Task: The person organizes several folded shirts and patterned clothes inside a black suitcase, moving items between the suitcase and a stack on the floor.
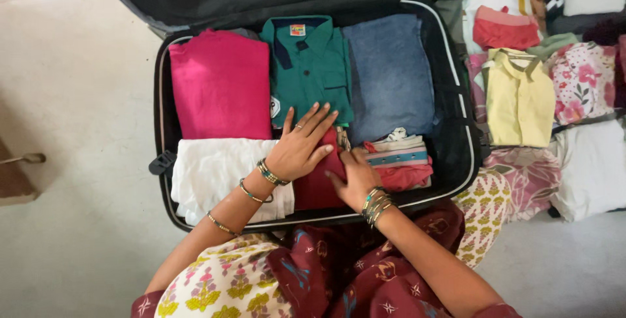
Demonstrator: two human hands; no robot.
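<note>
An open black suitcase (456, 142) lies on the floor (78, 109), packed with folded clothes. A dark red folded garment (319, 184) sits in the suitcase's near row, against its front rim and about midway along it.

The left hand (301, 148) rests flat on the upper part of this dark red garment, its fingers (317, 121) spread and released, their tips reaching over onto the lower edge of the green collared shirt (310, 64) that lies in the suitcase's far row. The right hand (357, 176) presses on the right edge of the same dark red garment, palm down, fingers straight and unclenched, pointing left; they grasp nothing. So the garment lies directly under both palms, between the two wrists, touching both.

Inside the suitcase, a pink folded garment (220, 86) fills the far left corner, and folded blue denim (390, 73) lies far right, beside the green shirt. A white folded cloth (218, 171) takes the near left corner, just beside the left wrist. A small stack of red and striped folded pieces (399, 160) sits near right, touching the right hand's outer side.

Outside the suitcase's right wall, a yellow collared shirt (518, 100) and other folded clothes lie on the floor.
</note>
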